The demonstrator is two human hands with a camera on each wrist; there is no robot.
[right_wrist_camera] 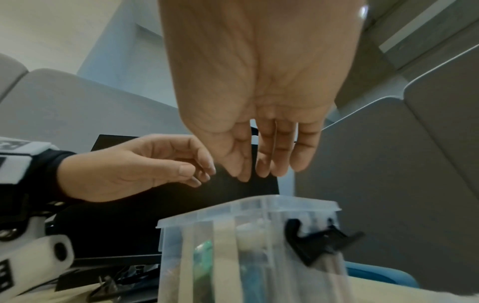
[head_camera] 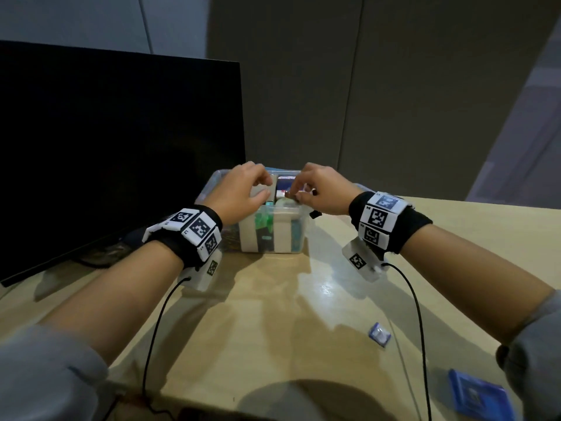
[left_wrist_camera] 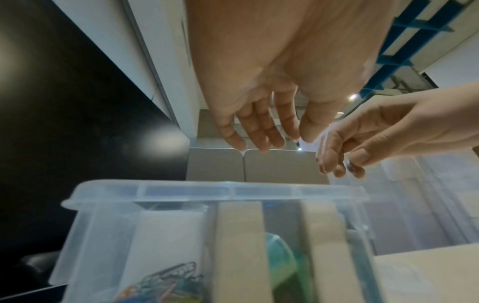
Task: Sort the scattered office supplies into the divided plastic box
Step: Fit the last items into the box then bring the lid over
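Note:
The clear divided plastic box stands at the back of the desk, and both hands hover just above its open top. My left hand hangs over the left half with loosely curled fingers and holds nothing. My right hand is over the middle, with thumb and fingertips drawn close together. Whether a small item sits between them is unclear. Coloured paper clips lie in the left compartment and a green item in the middle one, between white dividers.
A small blue and white packet and a flat blue case lie on the desk at the near right. A black monitor stands close to the left of the box. A black binder clip is at the box's right side. Wrist cables trail over the desk.

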